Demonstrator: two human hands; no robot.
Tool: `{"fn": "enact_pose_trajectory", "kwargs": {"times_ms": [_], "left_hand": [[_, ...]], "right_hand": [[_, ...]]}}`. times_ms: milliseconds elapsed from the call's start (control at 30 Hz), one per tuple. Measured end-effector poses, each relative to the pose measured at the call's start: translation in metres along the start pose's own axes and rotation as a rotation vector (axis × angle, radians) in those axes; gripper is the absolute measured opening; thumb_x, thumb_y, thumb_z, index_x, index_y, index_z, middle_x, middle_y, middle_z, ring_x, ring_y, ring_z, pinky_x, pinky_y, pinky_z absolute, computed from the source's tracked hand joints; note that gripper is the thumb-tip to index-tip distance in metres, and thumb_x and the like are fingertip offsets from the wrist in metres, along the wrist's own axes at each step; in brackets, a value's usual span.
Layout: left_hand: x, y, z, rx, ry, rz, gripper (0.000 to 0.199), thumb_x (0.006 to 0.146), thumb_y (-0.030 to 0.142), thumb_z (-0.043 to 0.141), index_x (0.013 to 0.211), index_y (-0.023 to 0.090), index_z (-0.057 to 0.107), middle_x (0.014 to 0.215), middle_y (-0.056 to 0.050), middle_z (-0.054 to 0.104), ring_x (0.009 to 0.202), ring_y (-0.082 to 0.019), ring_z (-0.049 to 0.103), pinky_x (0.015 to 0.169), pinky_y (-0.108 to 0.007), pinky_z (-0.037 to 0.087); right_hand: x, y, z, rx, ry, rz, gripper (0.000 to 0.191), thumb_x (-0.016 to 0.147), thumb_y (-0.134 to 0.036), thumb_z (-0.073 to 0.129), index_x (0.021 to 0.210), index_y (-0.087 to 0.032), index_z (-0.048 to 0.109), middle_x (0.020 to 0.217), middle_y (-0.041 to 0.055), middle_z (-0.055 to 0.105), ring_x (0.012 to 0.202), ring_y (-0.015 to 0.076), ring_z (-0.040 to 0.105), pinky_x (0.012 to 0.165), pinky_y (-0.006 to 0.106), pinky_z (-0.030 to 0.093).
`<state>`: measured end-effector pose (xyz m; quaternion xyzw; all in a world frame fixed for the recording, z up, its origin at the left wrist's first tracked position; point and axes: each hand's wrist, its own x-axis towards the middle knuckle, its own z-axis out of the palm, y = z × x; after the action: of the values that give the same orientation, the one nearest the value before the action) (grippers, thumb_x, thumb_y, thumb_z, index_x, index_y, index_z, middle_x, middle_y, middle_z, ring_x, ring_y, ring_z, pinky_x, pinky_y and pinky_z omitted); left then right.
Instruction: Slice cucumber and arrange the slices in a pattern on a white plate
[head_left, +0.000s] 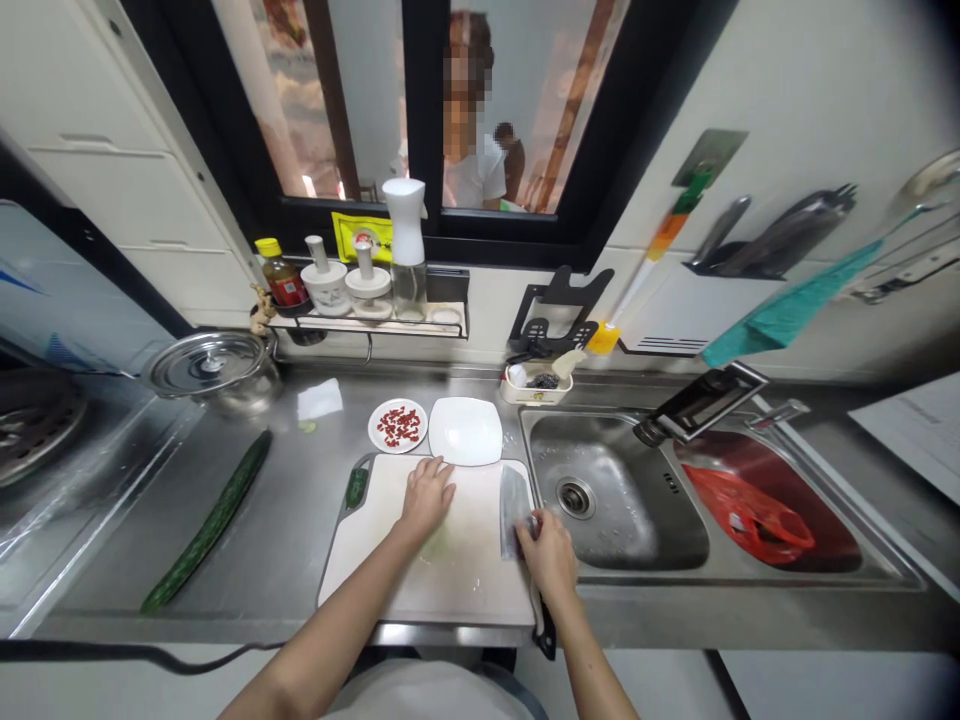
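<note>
A cutting board [361,575] lies on the steel counter before me, with faint green traces and wet specks on it. My left hand [427,498] rests on its upper middle, fingers apart and holding nothing, close under a white square plate [466,432]. At the board's right edge my right hand [549,558] is closed around the kitchen knife [511,498]. The broad blade lies flat on the board, and the black handle's end shows below my hand. A short cucumber piece [357,487] sits by the board's upper left corner. A round dish [398,427] holds chopped red bits.
On the left are a long cucumber [214,520], a lidded pot [217,370] and a white tissue [320,399]. A double sink [622,560] adjoins the board on the right, with a red plastic bag [750,510]. Bottles stand on a wall shelf [375,323]; a person [472,170] appears through the window.
</note>
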<state>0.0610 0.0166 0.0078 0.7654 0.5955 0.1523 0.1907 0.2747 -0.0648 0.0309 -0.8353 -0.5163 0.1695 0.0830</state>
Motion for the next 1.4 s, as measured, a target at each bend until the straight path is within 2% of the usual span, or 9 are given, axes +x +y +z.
{"fn": "enact_pose_trajectory", "kwargs": {"times_ms": [100,267,400,500,667,833,1133,1233,1400], "left_hand": [[-0.004,0.0,0.001,0.009,0.027,-0.015,0.038,0.089,0.031,0.046,0.124,0.024,0.058,0.136,-0.008,0.05,0.123,-0.026,0.038,0.103,-0.043,0.03],[-0.018,-0.014,-0.004,-0.032,0.147,-0.158,0.033,0.087,0.033,0.049,0.117,0.025,0.062,0.128,-0.008,0.053,0.118,-0.025,0.043,0.101,-0.042,0.03],[-0.038,-0.041,-0.016,-0.042,0.243,-0.307,0.032,0.084,0.032,0.052,0.113,0.025,0.063,0.121,-0.009,0.053,0.113,-0.026,0.046,0.097,-0.041,0.032],[-0.054,-0.067,-0.028,-0.008,0.307,-0.448,0.037,0.083,0.033,0.052,0.118,0.023,0.059,0.119,-0.011,0.053,0.111,-0.028,0.048,0.097,-0.043,0.032],[-0.068,-0.1,-0.039,0.016,0.293,-0.606,0.048,0.081,0.04,0.055,0.124,0.02,0.051,0.117,-0.013,0.055,0.112,-0.031,0.049,0.095,-0.044,0.035],[-0.064,-0.112,-0.041,0.008,0.245,-0.602,0.05,0.079,0.045,0.057,0.121,0.019,0.051,0.113,-0.014,0.06,0.109,-0.03,0.054,0.093,-0.043,0.037],[-0.06,-0.122,-0.049,-0.057,0.238,-0.575,0.041,0.079,0.04,0.057,0.114,0.021,0.058,0.108,-0.01,0.066,0.103,-0.026,0.06,0.092,-0.037,0.04],[-0.062,-0.12,-0.046,-0.171,0.249,-0.534,0.042,0.079,0.041,0.058,0.115,0.02,0.059,0.108,-0.009,0.067,0.1,-0.023,0.061,0.089,-0.034,0.043],[-0.069,-0.1,-0.037,-0.401,0.163,-0.399,0.038,0.078,0.037,0.059,0.113,0.02,0.061,0.106,-0.006,0.068,0.096,-0.019,0.062,0.086,-0.029,0.046]], "right_hand": [[-0.014,0.012,0.003,-0.047,-0.03,0.008,0.038,0.086,-0.039,0.049,0.113,-0.014,0.057,0.104,0.0113,0.061,0.1,0.0226,0.057,0.08,0.027,0.041],[-0.021,0.017,0.008,-0.05,-0.021,-0.013,0.034,0.088,-0.038,0.047,0.109,-0.014,0.057,0.104,0.0127,0.061,0.102,0.0226,0.057,0.084,0.027,0.04],[-0.02,0.013,0.008,-0.05,-0.028,0.008,0.033,0.087,-0.038,0.048,0.109,-0.014,0.057,0.106,0.0132,0.062,0.103,0.0229,0.058,0.084,0.028,0.041],[-0.02,0.011,0.008,-0.04,-0.049,0.036,0.035,0.088,-0.038,0.048,0.113,-0.014,0.056,0.109,0.0136,0.062,0.105,0.0229,0.058,0.084,0.028,0.041],[-0.02,0.009,0.008,-0.052,-0.061,0.054,0.037,0.088,-0.038,0.049,0.115,-0.014,0.056,0.111,0.0147,0.063,0.106,0.0231,0.057,0.084,0.029,0.041],[-0.022,0.008,0.008,-0.033,-0.054,0.059,0.035,0.089,-0.039,0.048,0.111,-0.013,0.056,0.11,0.0143,0.063,0.103,0.0225,0.058,0.083,0.028,0.041],[-0.021,0.008,0.008,-0.014,-0.064,0.087,0.034,0.089,-0.039,0.049,0.108,-0.013,0.057,0.109,0.0134,0.063,0.1,0.0217,0.06,0.08,0.026,0.041],[-0.019,0.008,0.007,-0.011,-0.071,0.095,0.034,0.088,-0.039,0.049,0.108,-0.013,0.056,0.108,0.0128,0.063,0.099,0.0213,0.06,0.078,0.026,0.041],[-0.017,0.011,0.009,0.001,-0.06,0.067,0.032,0.088,-0.039,0.049,0.105,-0.013,0.055,0.101,0.0122,0.064,0.097,0.0211,0.06,0.077,0.026,0.041]]}}
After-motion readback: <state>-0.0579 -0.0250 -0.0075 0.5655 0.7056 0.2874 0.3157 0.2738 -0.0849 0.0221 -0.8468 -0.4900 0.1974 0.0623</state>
